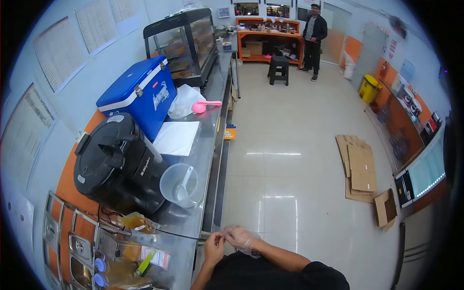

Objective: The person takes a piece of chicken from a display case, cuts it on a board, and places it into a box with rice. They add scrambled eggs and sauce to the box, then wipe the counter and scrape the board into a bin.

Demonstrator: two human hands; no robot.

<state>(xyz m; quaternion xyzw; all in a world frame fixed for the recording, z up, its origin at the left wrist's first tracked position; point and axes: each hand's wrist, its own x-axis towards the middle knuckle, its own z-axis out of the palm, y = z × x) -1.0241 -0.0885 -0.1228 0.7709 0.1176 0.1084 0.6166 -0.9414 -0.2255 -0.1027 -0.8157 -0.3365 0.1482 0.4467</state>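
My right hand (pixel 240 238) is in a thin clear plastic glove, its fingers bent and pressed together in front of my body. Beside it, my bare left hand (pixel 214 248) is closed in a pinch, with its fingertips meeting those of the gloved hand. A bit of clear plastic film (pixel 217 228) shows at the fingertips; its shape is too faint to make out. Both hands are just off the edge of the steel counter (pixel 186 223). On that counter, a clear plastic tub (pixel 167 189) holds a white scoop (pixel 184 186).
Along the left stand a black rice cooker (pixel 116 169), a blue cooler box (pixel 140 92), a pink scoop (pixel 199 107) and a glass display case (pixel 186 46). Nearer are steel pan lids (pixel 79 246) and blue-capped bottles (pixel 116 273). Flattened cardboard (pixel 361 166) lies rightward. A person (pixel 314 38) stands far back.
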